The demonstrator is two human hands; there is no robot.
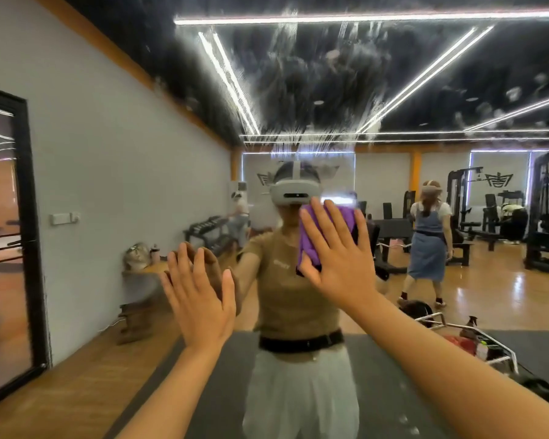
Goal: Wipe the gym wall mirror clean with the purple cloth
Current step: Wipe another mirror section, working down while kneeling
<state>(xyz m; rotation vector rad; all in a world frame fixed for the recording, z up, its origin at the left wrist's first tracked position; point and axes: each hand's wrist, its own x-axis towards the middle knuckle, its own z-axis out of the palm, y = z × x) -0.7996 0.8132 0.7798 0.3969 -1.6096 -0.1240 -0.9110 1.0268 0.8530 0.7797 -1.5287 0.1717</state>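
While the left hand [200, 299] lies flat, fingers straight, on the mirror [298, 90], the right hand [336, 255], grip wide and fingers straight, presses the purple cloth [311, 245] against mid-glass; streaks above.

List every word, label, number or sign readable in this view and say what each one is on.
No text can be read for certain.
Small white lettering on the chest of the tan T-shirt reflected in the large wall mirror: blurred and mirror-reversed, unreadable.
Dark crest-shaped logos on the white window blinds at the back of the gym: emblems only, no legible letters.
White wall switch plate on the grey wall: no readable marking.
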